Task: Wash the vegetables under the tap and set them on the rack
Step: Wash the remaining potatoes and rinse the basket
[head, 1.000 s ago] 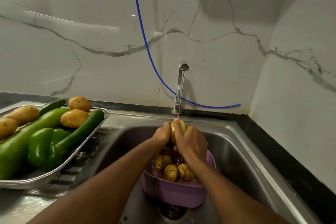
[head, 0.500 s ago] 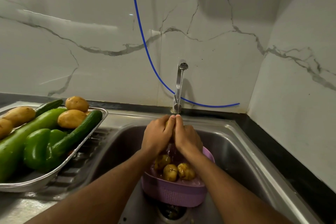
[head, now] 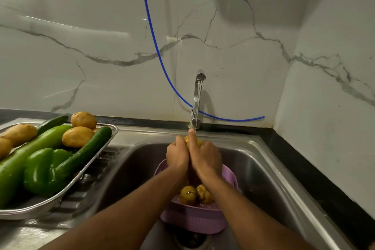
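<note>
Under the running tap [head: 197,95], my left hand [head: 177,155] and my right hand [head: 206,157] are pressed together around a yellow potato [head: 197,141]; only its top shows between the fingers. Below them a purple colander [head: 194,218] sits in the steel sink [head: 261,170] with wet potatoes [head: 188,194] inside. On the left, a metal rack tray [head: 85,170] carries potatoes [head: 77,136], cucumbers [head: 85,152], a long pale green gourd [head: 26,154] and a green bell pepper [head: 40,168].
A blue hose [head: 154,42] runs down the marble wall and along behind the tap. Black countertop [head: 316,178] edges the sink on the right. The ribbed drainboard [head: 85,195] lies under the tray. The drain [head: 192,239] shows below the colander.
A second ago part of the potato showed between my hands. Half a second ago they covered it. Now its top shows again, and both hands have shifted slightly.
</note>
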